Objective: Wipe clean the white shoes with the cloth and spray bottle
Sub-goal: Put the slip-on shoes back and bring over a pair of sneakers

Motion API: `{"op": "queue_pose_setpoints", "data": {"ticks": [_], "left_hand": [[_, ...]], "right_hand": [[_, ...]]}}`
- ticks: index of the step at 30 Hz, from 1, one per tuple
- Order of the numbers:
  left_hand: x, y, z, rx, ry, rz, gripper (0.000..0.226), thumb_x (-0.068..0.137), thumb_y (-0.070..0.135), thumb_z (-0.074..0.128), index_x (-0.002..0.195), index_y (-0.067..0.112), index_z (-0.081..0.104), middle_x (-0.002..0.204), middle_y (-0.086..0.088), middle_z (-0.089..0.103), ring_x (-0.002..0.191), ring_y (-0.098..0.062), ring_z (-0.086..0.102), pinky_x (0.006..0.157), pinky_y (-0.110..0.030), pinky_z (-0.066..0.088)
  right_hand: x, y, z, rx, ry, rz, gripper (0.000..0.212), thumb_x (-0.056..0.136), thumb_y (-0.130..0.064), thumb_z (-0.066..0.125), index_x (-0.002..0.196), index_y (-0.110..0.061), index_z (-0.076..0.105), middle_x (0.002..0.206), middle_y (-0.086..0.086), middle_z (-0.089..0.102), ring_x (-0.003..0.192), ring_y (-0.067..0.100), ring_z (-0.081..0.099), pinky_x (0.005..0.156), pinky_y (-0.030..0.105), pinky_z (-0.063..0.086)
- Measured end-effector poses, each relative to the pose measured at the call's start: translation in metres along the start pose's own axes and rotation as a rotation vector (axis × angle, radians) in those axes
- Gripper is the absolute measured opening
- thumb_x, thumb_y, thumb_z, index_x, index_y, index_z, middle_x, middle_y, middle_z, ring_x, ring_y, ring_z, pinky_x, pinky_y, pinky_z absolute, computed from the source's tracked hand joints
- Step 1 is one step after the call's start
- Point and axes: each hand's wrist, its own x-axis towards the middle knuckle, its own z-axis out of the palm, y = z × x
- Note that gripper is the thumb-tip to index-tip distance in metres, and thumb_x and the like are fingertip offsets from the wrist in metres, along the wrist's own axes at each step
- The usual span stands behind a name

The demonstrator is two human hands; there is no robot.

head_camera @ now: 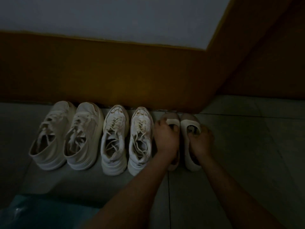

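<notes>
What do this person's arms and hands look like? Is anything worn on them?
The left forearm and right forearm are bare, with no sleeves in view. The left hand and right hand wear no gloves. No watch, bracelet or ring shows, though the dim light could hide small things.

Very dim, underexposed view, soft overall blur, wall lines bowed by wide-angle distortion, bottom-left floor [231, 146] corner perhaps darkest
</notes>
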Motion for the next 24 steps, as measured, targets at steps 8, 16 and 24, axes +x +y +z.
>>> {"op": "queue_pose_setpoints", "data": {"ticks": [8,16,24], "left_hand": [[0.017,-0.042,-0.111,0.027,0.200,0.019,0.050,0.083,0.024,0.062,0.127,0.005,0.049,0.127,-0.018,0.052,0.118,-0.033,0.047,0.096,-0.040,0.039],[0.026,-0.089,-0.132,0.174,0.106,-0.189,0.079,0.078,0.040,0.067,0.138,0.004,0.032,0.139,-0.022,0.036,0.127,-0.039,0.036,0.102,-0.044,0.032],[0.047,-0.103,-0.124,0.096,-0.047,-0.320,0.103,0.061,0.051,0.073,0.139,0.004,0.025,0.130,-0.023,0.046,0.111,-0.042,0.053,0.090,-0.048,0.049]], "right_hand": [[-0.055,-0.068,0.018,0.009,-0.207,-0.108,0.076,0.083,-0.044,0.061,0.144,-0.017,0.026,0.150,0.009,0.026,0.137,0.029,0.027,0.110,0.046,0.032],[-0.078,-0.114,0.077,-0.092,-0.450,0.012,0.097,0.074,-0.054,0.066,0.147,-0.012,0.017,0.148,0.014,0.026,0.136,0.033,0.029,0.110,0.043,0.032],[-0.073,-0.111,0.104,-0.091,-0.445,0.164,0.106,0.072,-0.048,0.073,0.149,-0.013,0.009,0.153,0.012,0.023,0.139,0.032,0.028,0.109,0.042,0.031]]}}
